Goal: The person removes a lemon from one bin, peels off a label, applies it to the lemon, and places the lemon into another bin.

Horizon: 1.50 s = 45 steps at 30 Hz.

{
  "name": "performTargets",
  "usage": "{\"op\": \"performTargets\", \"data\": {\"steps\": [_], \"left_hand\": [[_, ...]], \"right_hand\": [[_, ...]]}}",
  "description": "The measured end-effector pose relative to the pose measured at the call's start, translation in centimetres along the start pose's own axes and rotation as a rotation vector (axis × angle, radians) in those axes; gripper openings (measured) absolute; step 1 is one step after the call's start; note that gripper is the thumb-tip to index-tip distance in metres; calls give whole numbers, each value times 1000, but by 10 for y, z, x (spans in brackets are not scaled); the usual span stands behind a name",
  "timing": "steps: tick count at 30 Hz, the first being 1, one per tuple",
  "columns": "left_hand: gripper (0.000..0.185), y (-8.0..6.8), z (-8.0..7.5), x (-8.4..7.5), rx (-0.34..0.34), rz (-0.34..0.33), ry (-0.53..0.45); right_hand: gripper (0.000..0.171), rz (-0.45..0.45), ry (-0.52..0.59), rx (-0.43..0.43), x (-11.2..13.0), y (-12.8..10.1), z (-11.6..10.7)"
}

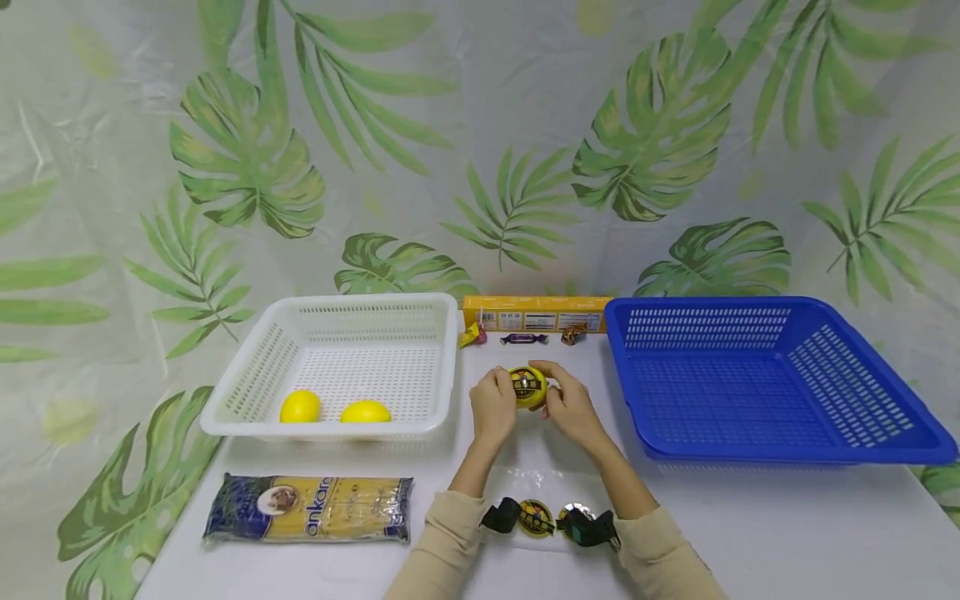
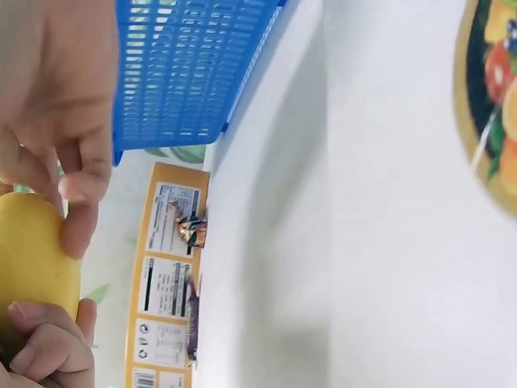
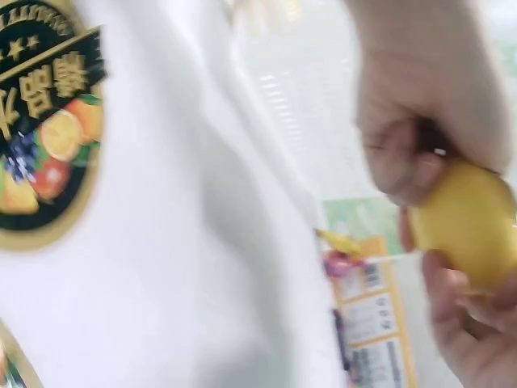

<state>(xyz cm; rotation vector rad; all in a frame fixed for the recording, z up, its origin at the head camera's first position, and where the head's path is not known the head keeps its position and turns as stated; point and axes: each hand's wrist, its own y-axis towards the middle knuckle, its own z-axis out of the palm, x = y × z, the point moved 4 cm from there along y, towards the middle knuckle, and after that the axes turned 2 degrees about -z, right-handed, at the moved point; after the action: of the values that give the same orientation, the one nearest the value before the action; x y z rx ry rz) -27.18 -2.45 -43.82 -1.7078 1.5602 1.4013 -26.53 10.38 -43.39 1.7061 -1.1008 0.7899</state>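
A yellow lemon [image 1: 538, 398] is held up between both hands over the middle of the table, an oval black-and-gold sticker on its near face. My left hand [image 1: 493, 406] grips it from the left. From the right, my right hand [image 1: 573, 407] holds it between fingers and thumb. In the left wrist view the fingertips of both hands touch the lemon [image 2: 36, 259]; the right wrist view shows the lemon [image 3: 468, 226] as well. Below the hands lies a clear sheet with more oval stickers [image 1: 536, 518], printed with fruit, partly hidden by the wrist straps.
A white basket [image 1: 375, 302] at left contains two yellow lemons [image 1: 300, 407]. A blue basket [image 1: 705, 454] stands at right. Between them are an orange box [image 1: 540, 303] and wrapped candies [image 1: 525, 338]. A pasta pack [image 1: 307, 508] lies front left.
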Motion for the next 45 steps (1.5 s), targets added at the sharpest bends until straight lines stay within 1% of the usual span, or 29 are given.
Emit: {"op": "performTargets", "data": {"steps": [2,3,4,6,8,10,12,14,16,18,19,21,24,27,28,31,34,37,40,43,45], "left_hand": [[39,2,-3,-1,0,23,4],[39,2,-4,-1,7,30,0],[39,3,-5,-1,21,38,-6],[42,3,-5,-2,56,47,-16],[45,2,-6,-4,103,49,-48],[45,1,-6,-6,135,58,-90],[40,0,-6,-8,147,59,-151],[32,0,-6,-10,135,64,-212],[25,-1,-5,-10,132,58,-259],[20,-3,-1,-12,156,60,-286],[19,-4,2,-14,185,66,-290],[17,-8,10,-18,266,88,-282],[20,-15,24,-27,401,149,-254],[29,-19,41,-35,522,195,-220],[34,-20,47,-38,562,200,-210],[46,-20,66,-43,675,197,-190],[55,-20,84,-46,753,177,-177],[59,-22,97,-49,791,172,-164],[60,-25,105,-51,807,171,-155],[59,-29,109,-52,796,164,-167],[58,-30,110,-52,784,151,-197]], "right_hand": [[52,-22,-15,131,5,-1,-3],[56,-36,-33,180,8,-2,-4],[58,-55,-61,220,10,-2,-5],[63,-82,-115,263,15,-1,-8],[66,-95,-166,263,17,2,-12],[68,-100,-197,259,20,5,-18],[66,-88,-190,276,22,9,-25],[66,-67,-188,304,24,12,-36],[67,-56,-216,316,28,16,-49],[68,-50,-259,316,31,20,-66],[68,-44,-293,307,33,23,-76],[68,-35,-342,295,35,30,-97],[69,9,-395,294,32,41,-127],[71,47,-427,289,22,53,-151],[72,55,-433,286,17,56,-158],[73,90,-443,285,-1,66,-174],[73,127,-463,297,-23,73,-182],[75,177,-487,329,-45,76,-186],[76,250,-463,365,-65,77,-188],[77,304,-430,386,-81,77,-187],[77,304,-444,396,-90,77,-187]]}}
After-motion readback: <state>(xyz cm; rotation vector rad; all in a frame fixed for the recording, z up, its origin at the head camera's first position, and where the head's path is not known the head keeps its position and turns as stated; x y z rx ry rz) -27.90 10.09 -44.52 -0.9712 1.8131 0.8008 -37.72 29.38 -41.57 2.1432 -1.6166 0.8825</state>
